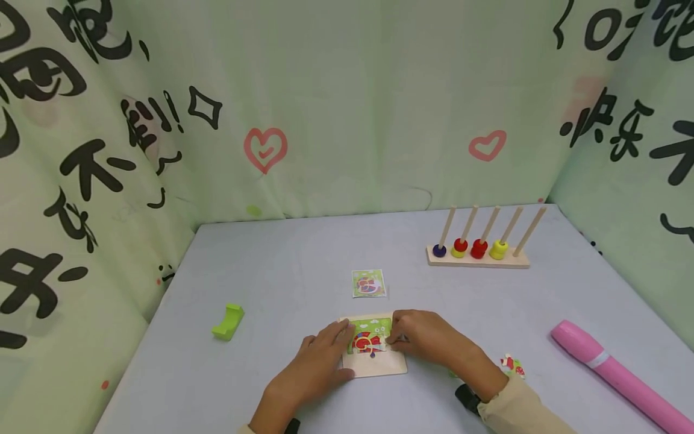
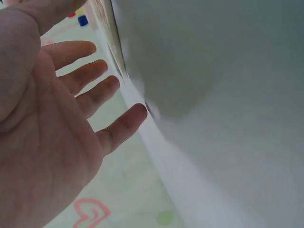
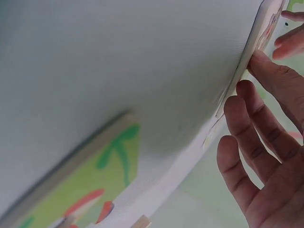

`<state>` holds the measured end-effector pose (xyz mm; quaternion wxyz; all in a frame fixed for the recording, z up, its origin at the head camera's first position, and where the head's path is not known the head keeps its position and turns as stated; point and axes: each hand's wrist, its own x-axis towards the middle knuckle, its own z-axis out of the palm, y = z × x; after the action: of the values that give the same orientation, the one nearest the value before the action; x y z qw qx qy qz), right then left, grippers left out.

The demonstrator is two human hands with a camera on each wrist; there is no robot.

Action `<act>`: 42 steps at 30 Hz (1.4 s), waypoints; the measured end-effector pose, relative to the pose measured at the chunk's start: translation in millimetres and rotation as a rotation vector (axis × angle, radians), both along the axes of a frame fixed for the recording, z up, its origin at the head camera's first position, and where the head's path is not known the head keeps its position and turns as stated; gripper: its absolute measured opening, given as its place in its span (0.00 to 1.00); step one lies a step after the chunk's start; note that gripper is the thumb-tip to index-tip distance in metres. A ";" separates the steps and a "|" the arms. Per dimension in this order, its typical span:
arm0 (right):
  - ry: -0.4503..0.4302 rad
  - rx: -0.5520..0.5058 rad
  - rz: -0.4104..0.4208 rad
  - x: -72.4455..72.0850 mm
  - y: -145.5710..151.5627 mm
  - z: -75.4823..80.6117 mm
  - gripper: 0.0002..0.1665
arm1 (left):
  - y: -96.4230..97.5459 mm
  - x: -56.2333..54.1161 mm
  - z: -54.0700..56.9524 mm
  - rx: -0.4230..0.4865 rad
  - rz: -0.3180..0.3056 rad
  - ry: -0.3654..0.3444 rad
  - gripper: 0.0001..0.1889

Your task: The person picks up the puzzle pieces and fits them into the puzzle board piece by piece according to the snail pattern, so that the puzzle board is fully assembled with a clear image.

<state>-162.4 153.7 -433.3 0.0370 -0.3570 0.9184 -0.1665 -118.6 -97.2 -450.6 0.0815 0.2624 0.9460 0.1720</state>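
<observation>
Pale table (image 1: 293,259): under everything.
Picture board (image 1: 375,365): flat between both hands.
Left hand (image 1: 317,364): fingers fairly straight at its left edge, gripping nothing.
Right hand (image 1: 425,334): fingers bent at its right edge; cannot tell whether pinching.
Board risk: uneven pressure could skew it.
Loose piece (image 1: 512,365): dragging sleeve (image 1: 523,410) might nudge it.

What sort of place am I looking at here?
Perhaps a small play or learning corner: a pale green curtain with hearts and writing surrounds a white table, which holds a peg toy with coloured rings and a picture board.
</observation>
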 end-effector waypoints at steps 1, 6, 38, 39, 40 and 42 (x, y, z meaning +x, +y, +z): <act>-0.007 0.001 -0.006 0.2 0.0 0.1 0.07 | -3.0 -1.8 0.3 0.002 0.012 -0.013 0.41; -0.014 0.002 -0.019 1.0 0.4 -0.5 0.08 | -9.9 -7.1 1.1 -0.002 0.029 -0.065 0.46; -0.328 0.121 -0.366 32.9 87.3 15.9 0.25 | -8.1 -11.1 0.0 0.005 0.053 -0.062 0.47; -0.316 0.117 -0.356 34.6 86.9 13.8 0.26 | -8.1 -11.3 0.2 0.005 0.053 -0.063 0.47; -0.310 0.113 -0.351 36.2 86.2 12.0 0.26 | -8.0 -11.3 0.7 0.005 0.054 -0.064 0.47; -0.291 0.099 -0.327 38.2 83.9 8.9 0.24 | -7.5 -11.8 1.2 0.001 0.056 -0.067 0.47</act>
<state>-124.2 237.6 -424.5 0.1592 -0.1734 0.9561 -0.1746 -130.3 -104.7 -449.4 0.1084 0.2299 0.9496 0.1834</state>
